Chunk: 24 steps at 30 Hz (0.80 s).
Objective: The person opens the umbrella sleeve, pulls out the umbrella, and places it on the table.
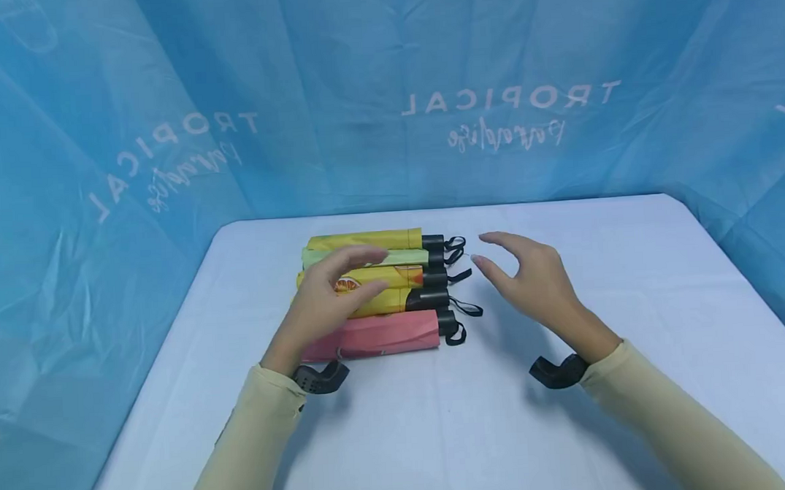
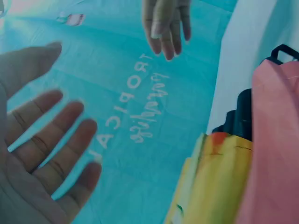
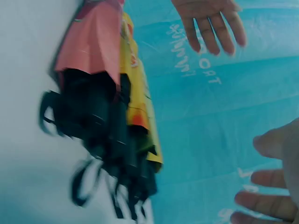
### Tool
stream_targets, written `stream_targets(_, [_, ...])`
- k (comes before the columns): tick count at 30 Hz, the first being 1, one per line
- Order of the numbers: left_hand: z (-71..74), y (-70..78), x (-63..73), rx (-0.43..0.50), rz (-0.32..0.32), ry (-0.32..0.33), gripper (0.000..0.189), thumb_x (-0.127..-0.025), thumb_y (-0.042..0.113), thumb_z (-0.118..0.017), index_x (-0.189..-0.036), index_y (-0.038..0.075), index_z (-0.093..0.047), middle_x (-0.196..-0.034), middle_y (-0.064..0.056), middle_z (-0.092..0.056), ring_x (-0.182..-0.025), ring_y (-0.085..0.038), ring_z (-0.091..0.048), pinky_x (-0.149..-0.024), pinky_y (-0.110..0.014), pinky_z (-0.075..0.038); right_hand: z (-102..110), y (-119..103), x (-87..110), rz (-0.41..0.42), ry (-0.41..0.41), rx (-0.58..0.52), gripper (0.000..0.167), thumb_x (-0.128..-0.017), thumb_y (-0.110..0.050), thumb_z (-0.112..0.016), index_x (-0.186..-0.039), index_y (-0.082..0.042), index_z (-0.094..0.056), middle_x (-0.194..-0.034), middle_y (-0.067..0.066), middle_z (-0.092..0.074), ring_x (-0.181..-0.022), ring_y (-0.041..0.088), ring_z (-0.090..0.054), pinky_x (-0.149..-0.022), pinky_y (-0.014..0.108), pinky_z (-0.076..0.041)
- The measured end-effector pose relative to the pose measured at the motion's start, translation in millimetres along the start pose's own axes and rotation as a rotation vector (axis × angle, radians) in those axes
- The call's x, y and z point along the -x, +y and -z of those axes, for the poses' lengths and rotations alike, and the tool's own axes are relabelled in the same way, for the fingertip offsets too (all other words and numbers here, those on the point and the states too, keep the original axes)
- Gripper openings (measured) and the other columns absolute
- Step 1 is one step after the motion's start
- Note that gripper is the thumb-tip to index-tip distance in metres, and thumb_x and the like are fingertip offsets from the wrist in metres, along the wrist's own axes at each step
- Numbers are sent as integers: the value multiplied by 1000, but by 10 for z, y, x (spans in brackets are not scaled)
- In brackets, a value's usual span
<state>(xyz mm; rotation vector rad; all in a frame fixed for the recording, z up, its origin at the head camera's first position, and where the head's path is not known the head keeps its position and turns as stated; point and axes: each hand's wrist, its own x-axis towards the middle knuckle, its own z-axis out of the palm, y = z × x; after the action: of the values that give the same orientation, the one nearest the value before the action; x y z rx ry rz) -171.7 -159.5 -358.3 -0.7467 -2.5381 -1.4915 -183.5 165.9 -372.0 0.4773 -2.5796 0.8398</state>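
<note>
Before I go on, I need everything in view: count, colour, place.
Pink umbrella: 1, pink, nearest in the folded row
Yellow umbrellas: 3, yellow, two just behind pink, one farthest
Green umbrella: 1, pale green, second farthest
Handles: 5, black, umbrellas' right ends in head view
Straps: 5, black, on the handles
Table: 1, white, beneath umbrellas
Backdrop: 1, blue, white-lettered, around table
Wrist cameras: 2, black, at wrists
Sleeves: 2, beige, on forearms
Left hand: 1, bare, overlapping umbrellas in head view
Right hand: 1, bare, right of handles
</note>
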Motion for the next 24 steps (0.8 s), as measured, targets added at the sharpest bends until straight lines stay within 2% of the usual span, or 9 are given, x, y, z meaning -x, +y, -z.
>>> stream_targets(4, [79, -180, 173, 103, 5, -2, 29, -93, 29, -78, -120, 23, -69, -122, 6, -66, -122, -13, -57, -107, -53, -45, -123, 61, 68, 66, -5, -144, 39, -96, -35, -74, -128, -14, -71, -125, 2, -71, -113, 21, -67, -93, 46, -56])
stream_targets(7, [153, -341, 325, 151, 51, 0, 29, -92, 23, -80, -117, 18, -69, -119, 2, -66, -119, -16, -59, -109, -46, -45, -213, 134, 107, 76, -53, -294, 34, -96, -31, -75, -126, -16, -71, -122, -3, -72, -108, 15, -68, -94, 39, -56])
stream_targets(10, [248, -488, 478, 207, 110, 14, 34, -91, 18, -81, -121, 12, -68, -121, -4, -66, -120, -20, -60, -109, -40, -45, -301, 217, 155, 24, -121, -480, 31, -96, -27, -75, -125, -17, -71, -119, -3, -72, -109, 13, -67, -95, 32, -55])
stream_targets(15, [393, -679, 681, 250, 192, 53, 41, -91, 16, -80, -129, 9, -65, -124, -9, -66, -119, -23, -61, -100, -31, -52, -452, 324, 232, -72, -228, -754, 30, -96, -20, -75, -125, -14, -70, -123, 5, -70, -114, 20, -66, -95, 28, -54])
stream_targets(19, [467, -835, 810, 220, 213, 76, 37, -92, 16, -79, -127, 11, -67, -124, -7, -67, -118, -22, -60, -100, -25, -50, -578, 353, 269, -69, -299, -835, 30, -96, -15, -74, -126, -10, -70, -125, 8, -69, -117, 24, -66, -96, 31, -54])
stream_targets(24, [543, -975, 910, 218, 179, 103, 26, -92, 9, -78, -117, 8, -70, -121, -9, -66, -119, -22, -59, -106, -26, -45, -703, 346, 306, -56, -355, -853, 29, -96, -13, -73, -125, -9, -69, -125, 8, -68, -118, 25, -65, -98, 32, -53])
